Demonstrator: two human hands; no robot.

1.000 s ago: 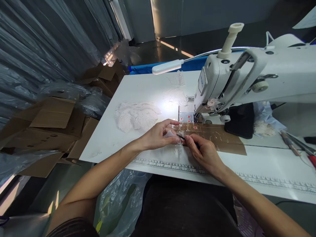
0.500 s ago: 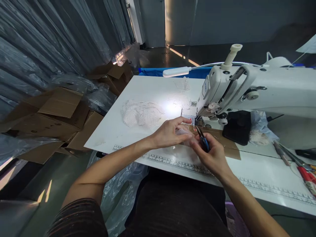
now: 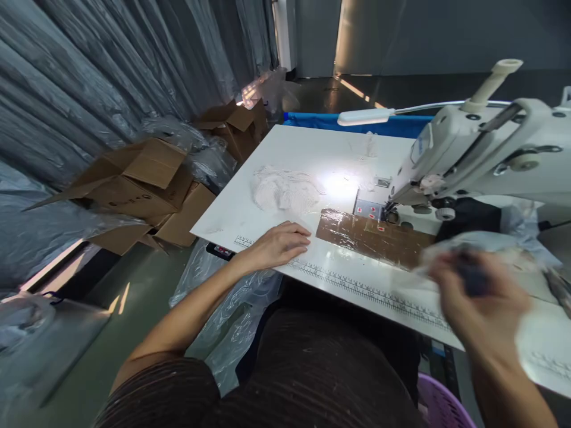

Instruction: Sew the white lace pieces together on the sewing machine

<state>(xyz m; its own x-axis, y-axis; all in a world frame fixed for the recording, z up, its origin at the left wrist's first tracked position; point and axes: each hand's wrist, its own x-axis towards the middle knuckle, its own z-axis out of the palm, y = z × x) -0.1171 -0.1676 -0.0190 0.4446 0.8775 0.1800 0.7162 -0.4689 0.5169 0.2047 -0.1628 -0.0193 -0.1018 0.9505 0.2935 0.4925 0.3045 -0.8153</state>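
Two hands, well apart. Left hand [image 3: 279,244]: flat, slack and empty, fingers resting on near edge of white table [image 3: 312,148], beside printed ruler [image 3: 357,289], just left of brown taped patch [image 3: 370,238], lace heap [image 3: 285,190] farther off. Right hand [image 3: 484,297]: blurred, at near right above table edge, curled about dark tool [image 3: 468,276], pale film [image 3: 446,252] by it, sewing machine [image 3: 491,148] beyond, cardboard boxes [image 3: 143,184] on floor far left.

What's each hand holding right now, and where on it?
Left hand rests empty on the table. Right hand grips a small dark thing; blur hides where.
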